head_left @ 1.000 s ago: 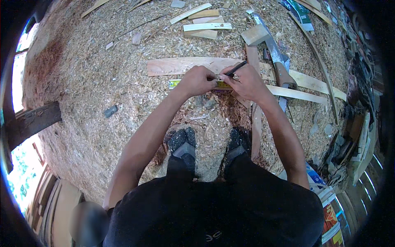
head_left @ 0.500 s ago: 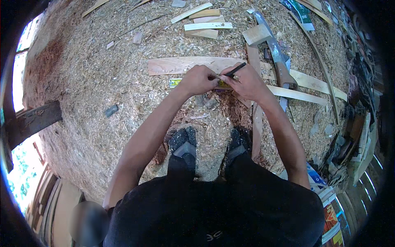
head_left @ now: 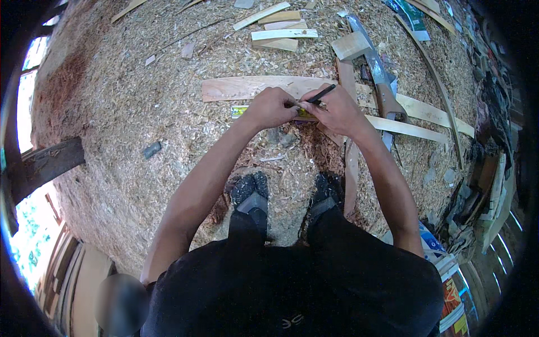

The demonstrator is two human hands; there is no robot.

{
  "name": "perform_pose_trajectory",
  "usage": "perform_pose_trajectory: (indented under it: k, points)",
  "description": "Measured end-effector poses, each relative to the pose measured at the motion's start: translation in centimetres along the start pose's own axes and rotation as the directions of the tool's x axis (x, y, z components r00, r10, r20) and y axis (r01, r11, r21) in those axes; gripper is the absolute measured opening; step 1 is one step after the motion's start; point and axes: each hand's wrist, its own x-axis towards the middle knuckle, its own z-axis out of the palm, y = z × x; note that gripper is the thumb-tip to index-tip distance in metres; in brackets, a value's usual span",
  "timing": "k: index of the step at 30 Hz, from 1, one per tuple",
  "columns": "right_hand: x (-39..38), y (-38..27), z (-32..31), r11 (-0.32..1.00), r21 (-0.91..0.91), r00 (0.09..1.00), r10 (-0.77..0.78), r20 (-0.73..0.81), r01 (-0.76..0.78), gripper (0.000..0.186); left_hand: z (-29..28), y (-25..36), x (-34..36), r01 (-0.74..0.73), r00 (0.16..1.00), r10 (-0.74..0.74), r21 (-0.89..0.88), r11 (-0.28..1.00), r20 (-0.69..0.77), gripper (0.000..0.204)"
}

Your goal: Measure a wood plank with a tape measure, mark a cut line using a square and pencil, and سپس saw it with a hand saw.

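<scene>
Left hand (head_left: 272, 108): clenched down on a yellow measuring strip (head_left: 240, 111), a rule or tape, pinning it flat; only its left end shows, poking out just beyond the knuckles. Right hand (head_left: 337, 112): closed in a writing grip on a dark pencil (head_left: 321, 94), the shaft angled up and away to the right, the tip down between the two hands. The hands touch or nearly touch each other.

Handling, as judged: the pencil is light, stiff and thin, best held low near the tip as now; the point would snap under hard pressure. The yellow strip looks thin and light and liable to slide on loose shavings, so it needs weight from above rather than a pinch at the end.

The long pale board (head_left: 247, 88) lies crosswise directly beyond the fingers, its left end running well out past the left hand, its right part hidden behind the right hand. It appears thin, stiff and light, rough-faced; it would lift from either end, with some flex likely.

Beyond the right hand: a hand tool with a wooden handle and long metal blade (head_left: 377, 67), and further pale slats (head_left: 410, 128) fanning off to the right. Further out past the board, short offcuts (head_left: 283, 35). Nearer than the hands: the person's two dark shoes (head_left: 250, 191) on a floor deep in sawdust (head_left: 123, 112).
</scene>
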Motion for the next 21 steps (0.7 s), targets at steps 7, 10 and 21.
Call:
perform_pose_trajectory:
  k: [7, 10, 21]
  points:
    - [-0.1, 0.61, 0.2, 1.0, -0.004, 0.999, -0.023, -0.027, 0.023, 0.024, 0.1, -0.12, 0.21, 0.009, 1.0, -0.009, -0.008, 1.0, 0.023, 0.028]
    - [-0.19, 0.65, 0.16, 0.999, 0.002, 0.999, -0.033, -0.018, 0.033, 0.023, 0.3, -0.2, 0.22, -0.032, 0.999, 0.032, -0.019, 0.999, -0.001, 0.025]
    - [-0.16, 0.13, -0.05, 0.999, -0.025, 1.0, -0.022, -0.022, 0.022, 0.024, 0.33, -0.59, 0.22, -0.053, 0.999, 0.053, 0.007, 0.999, -0.008, 0.029]
